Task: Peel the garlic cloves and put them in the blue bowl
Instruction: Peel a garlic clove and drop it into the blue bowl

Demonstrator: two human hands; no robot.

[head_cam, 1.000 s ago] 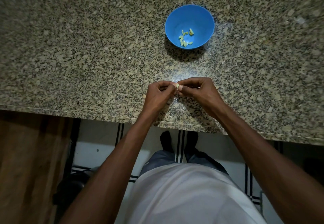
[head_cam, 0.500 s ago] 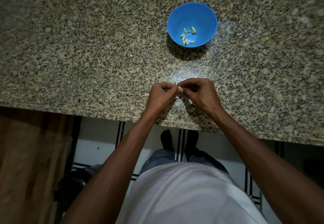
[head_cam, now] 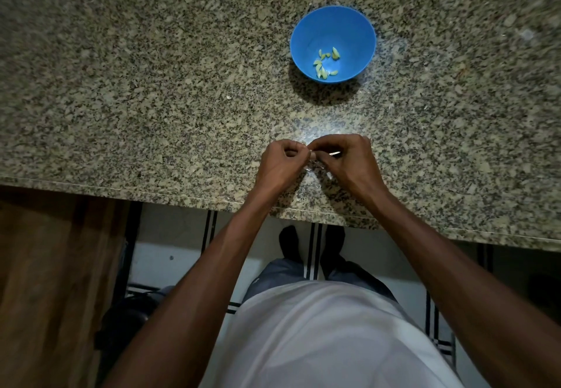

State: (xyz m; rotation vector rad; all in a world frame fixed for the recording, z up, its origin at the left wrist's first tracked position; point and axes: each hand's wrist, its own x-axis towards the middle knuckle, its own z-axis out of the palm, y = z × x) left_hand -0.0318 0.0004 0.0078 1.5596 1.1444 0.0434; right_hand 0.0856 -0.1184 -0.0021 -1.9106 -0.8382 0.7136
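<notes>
A blue bowl (head_cam: 358,26) stands on the granite counter, far side, with several pale peeled garlic cloves (head_cam: 325,64) at its bottom. Near the counter's front edge my left hand (head_cam: 280,166) and my right hand (head_cam: 349,161) meet fingertip to fingertip, both pinching one small garlic clove (head_cam: 312,154) that is almost hidden between the fingers. A thin pale strip of skin (head_cam: 335,153) sticks out to the right under my right fingers. Bits of papery skin (head_cam: 309,169) lie on the counter below the hands.
The speckled granite counter (head_cam: 151,83) spans the whole view; its front edge runs just behind my wrists. A small white scrap (head_cam: 228,97) lies left of centre. Below the edge are a wooden cabinet front (head_cam: 45,281), tiled floor and my feet.
Both hands stay together on the clove, shifting only slightly. A strip of skin now pokes out beneath my right fingers. The bowl's contents are unchanged.
</notes>
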